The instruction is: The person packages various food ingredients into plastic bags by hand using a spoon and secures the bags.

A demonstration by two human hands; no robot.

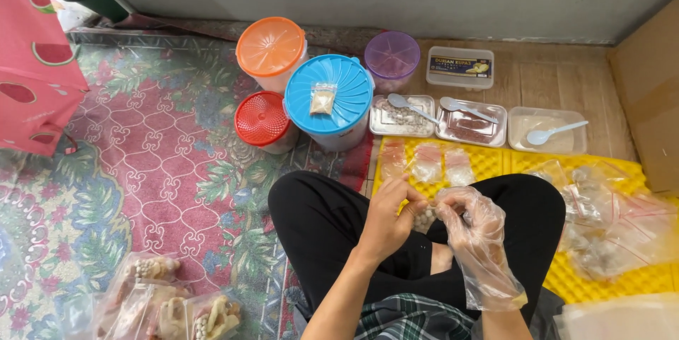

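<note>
While the person sits cross-legged on the floor, the fingers of the bare left hand [387, 223] and the plastic-gloved right hand [475, 230] pinch together on a small clear bag [425, 218] of pale round pieces, held over the lap. Just beyond the fingers, three filled little packets [426, 162] lie on a yellow mat [495, 163]; farther out stand three shallow trays with spoons [472, 122] and lidded tubs, one blue-lidded tub [329, 94] carrying another packet. To the right of the fingers lies a heap of empty zip bags [608, 227], to the lower left several finished bags [170, 304] on the carpet [141, 156]. Judging by both piles, the packing seems partway through.
</note>
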